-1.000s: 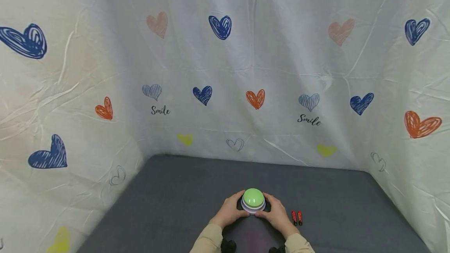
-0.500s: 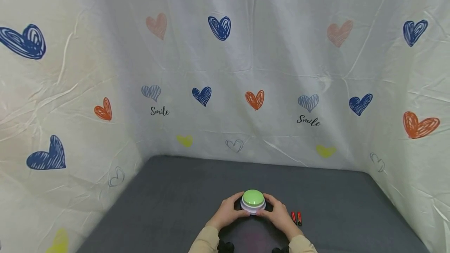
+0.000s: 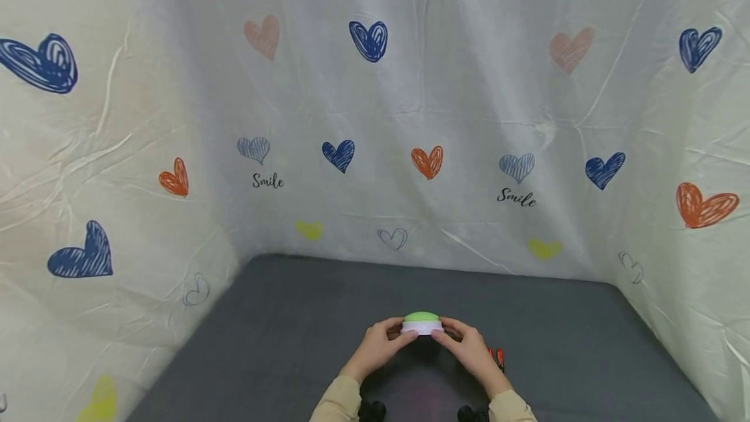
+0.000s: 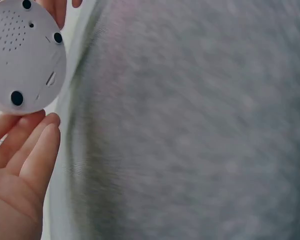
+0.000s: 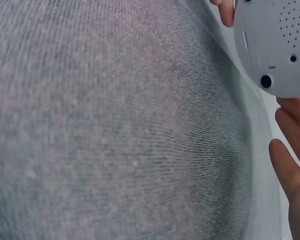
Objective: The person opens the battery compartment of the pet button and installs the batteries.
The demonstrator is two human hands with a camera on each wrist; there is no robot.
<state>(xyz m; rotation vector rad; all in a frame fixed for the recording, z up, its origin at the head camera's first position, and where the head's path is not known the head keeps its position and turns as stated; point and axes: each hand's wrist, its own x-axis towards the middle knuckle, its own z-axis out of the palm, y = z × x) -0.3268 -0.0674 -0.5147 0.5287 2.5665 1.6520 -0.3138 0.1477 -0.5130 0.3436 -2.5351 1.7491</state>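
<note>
A round sound button (image 3: 422, 327) with a green dome and a white base is held between both hands, above the dark grey table. My left hand (image 3: 375, 349) pinches its left side and my right hand (image 3: 469, 351) pinches the right, with thumbs on the near edge. In the left wrist view, the white underside (image 4: 27, 60) shows small speaker holes, dark round feet and a slot, with the left fingers (image 4: 40, 150) at its rim. The right wrist view shows part of the same underside (image 5: 272, 47) beside the right fingers (image 5: 292, 125).
Two red-and-black batteries (image 3: 500, 358) lie on the table (image 3: 293, 318) just right of my right hand, which partly covers one. A white curtain (image 3: 375, 109) printed with hearts encloses the table's back and sides. Grey cloth (image 4: 190, 125) fills much of both wrist views.
Both hands have lifted the sound button and tilted it, so its white side faces me and less of the green dome shows. The right hand now covers more of the batteries.
</note>
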